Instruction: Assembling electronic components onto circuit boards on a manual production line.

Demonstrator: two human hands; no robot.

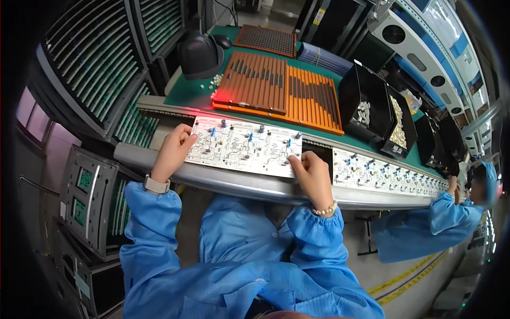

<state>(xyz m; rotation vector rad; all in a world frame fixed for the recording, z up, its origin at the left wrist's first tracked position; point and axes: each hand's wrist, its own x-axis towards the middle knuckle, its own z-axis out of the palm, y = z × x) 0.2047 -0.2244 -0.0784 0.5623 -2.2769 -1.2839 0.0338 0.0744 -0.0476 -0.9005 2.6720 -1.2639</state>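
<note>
Between my two hands is a white circuit board (241, 146) with printed dark traces and small blue and dark components standing on its top face. My left hand (174, 149) grips its left end, thumb on top near the edge. At the right end, my right hand (312, 175) pinches the board, thumb on the upper face and fingers partly hidden beneath. The board lies over the conveyor rail (239, 183); whether it rests on it or hangs just above, I cannot tell. Right of my right hand, a row of similar boards (372, 171) sits along the line.
Orange trays (313, 98) and a brown slotted tray (255, 80) lie on the green mat (186, 93). Black bins (366, 101) hold small pale parts. Racks of boards (95, 58) stand at left. A co-worker (441, 218) in blue works farther right.
</note>
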